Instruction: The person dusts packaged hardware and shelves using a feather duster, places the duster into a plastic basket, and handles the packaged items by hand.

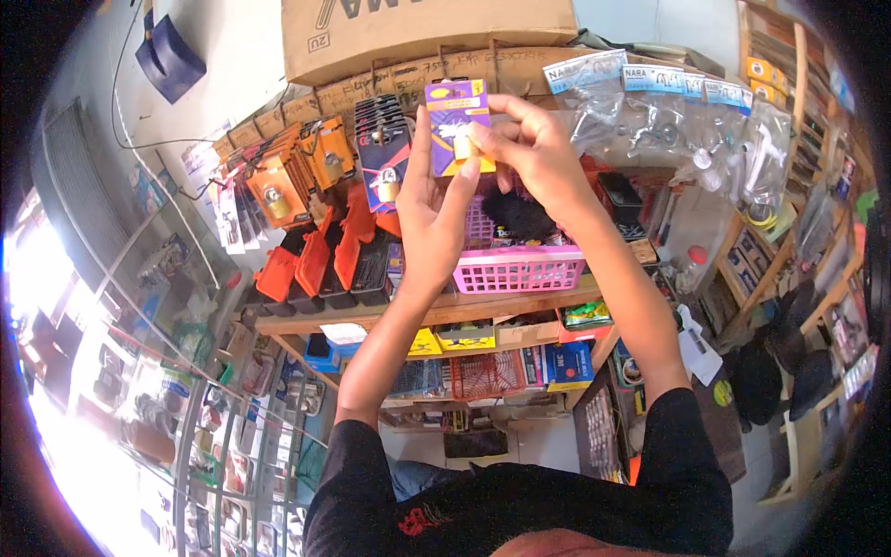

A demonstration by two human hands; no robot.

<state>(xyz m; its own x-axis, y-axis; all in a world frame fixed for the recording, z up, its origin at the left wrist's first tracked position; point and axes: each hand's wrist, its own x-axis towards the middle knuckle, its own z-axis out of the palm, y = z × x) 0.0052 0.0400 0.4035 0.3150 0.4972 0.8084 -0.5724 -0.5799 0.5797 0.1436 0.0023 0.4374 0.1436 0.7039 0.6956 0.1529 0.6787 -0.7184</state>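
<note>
Both hands are raised in front of the hanging goods, with a purple and yellow padlock pack (453,100) between them. A small brass padlock (462,147) shows on the front of its card. My left hand (436,209) grips the pack from the left and below, thumb against its lower edge. From the right, my right hand (534,148) holds it too, with the thumb over the front by the padlock. Just left of my fingers hang dark carded padlocks (381,176). Orange carded padlocks (277,190) hang farther left.
Below the hands, a pink basket (520,271) stands on a wooden shelf (436,314), beside orange-lidded bins (311,263). Bagged taps (659,125) hang at the right. A large cardboard box (436,37) is at the back. Glass shelving (200,418) lines the left side.
</note>
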